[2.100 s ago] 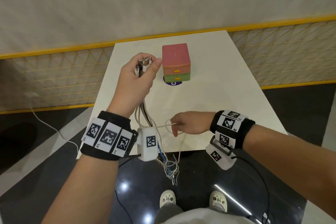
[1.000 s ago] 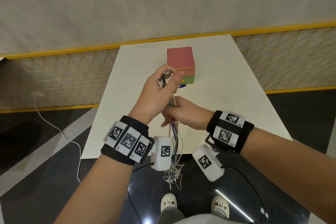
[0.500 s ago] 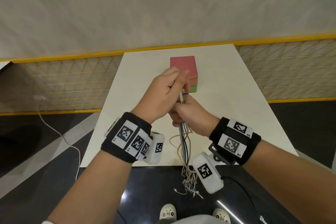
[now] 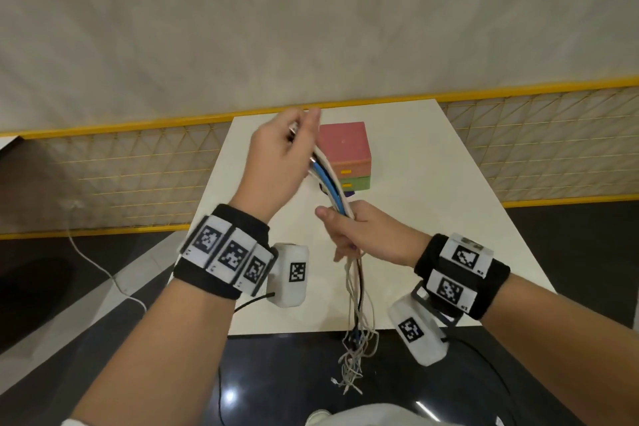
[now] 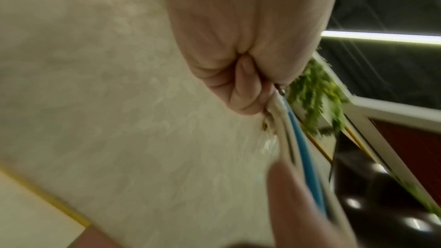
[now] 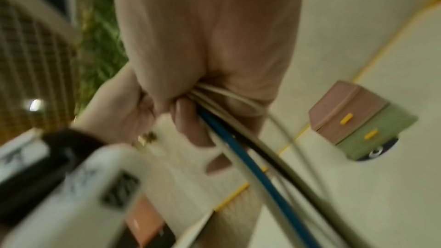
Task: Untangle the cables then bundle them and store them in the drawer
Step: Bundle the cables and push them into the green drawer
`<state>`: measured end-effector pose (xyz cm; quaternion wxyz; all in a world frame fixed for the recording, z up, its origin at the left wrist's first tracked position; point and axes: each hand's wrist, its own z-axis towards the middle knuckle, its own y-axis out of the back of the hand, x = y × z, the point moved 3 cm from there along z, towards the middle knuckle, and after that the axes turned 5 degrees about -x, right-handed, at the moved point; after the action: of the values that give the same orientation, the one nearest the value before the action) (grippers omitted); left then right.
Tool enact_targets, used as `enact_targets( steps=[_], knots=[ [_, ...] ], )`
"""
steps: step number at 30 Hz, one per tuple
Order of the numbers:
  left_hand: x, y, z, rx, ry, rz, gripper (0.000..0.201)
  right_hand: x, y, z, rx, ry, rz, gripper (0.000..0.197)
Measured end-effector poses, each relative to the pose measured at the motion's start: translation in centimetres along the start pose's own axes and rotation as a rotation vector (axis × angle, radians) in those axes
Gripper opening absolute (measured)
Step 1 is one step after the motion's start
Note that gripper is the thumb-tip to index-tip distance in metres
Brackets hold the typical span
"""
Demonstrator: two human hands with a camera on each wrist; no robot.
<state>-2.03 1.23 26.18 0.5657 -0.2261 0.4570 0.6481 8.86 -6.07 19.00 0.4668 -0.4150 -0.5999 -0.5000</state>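
Note:
A bundle of white, blue and black cables [image 4: 330, 183] runs taut between my two hands above the white table [image 4: 432, 190]. My left hand [image 4: 280, 156] grips the plug ends up high, fingers curled round them [image 5: 253, 91]. Lower and to the right, my right hand [image 4: 359, 232] is closed round the same cables [image 6: 229, 137]. Their loose tails [image 4: 356, 332] hang past the table's near edge. The small drawer box [image 4: 345, 156], pink on top and green below with yellow handles, stands behind the hands with both drawers closed [image 6: 358, 125].
A yellow mesh fence [image 4: 138, 176] runs behind and beside the table. A white cord [image 4: 100, 270] lies on the dark glossy floor at left. My shoes show below the hanging cable tails.
My left hand has risen and moved left with the plug ends, while the right hand slid down the bundle, so a straight stretch of cable now shows between them.

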Motion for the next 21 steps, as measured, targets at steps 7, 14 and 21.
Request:
enact_targets(
  steps=[7, 14, 21],
  knots=[
    [0.7, -0.1, -0.2, 0.060, -0.547, 0.612, 0.045, -1.0, 1.7, 0.5, -0.098, -0.180, -0.143, 0.049],
    [3.5, -3.1, -2.6, 0.732, -0.275, 0.486, 0.058, 0.4, 3.4, 0.0, 0.011, -0.105, -0.301, 0.048],
    [3.9, -2.2, -1.3, 0.627, -0.204, 0.392, 0.012, -0.1, 5.5, -0.7, 0.004, -0.034, -0.081, 0.032]
  ],
)
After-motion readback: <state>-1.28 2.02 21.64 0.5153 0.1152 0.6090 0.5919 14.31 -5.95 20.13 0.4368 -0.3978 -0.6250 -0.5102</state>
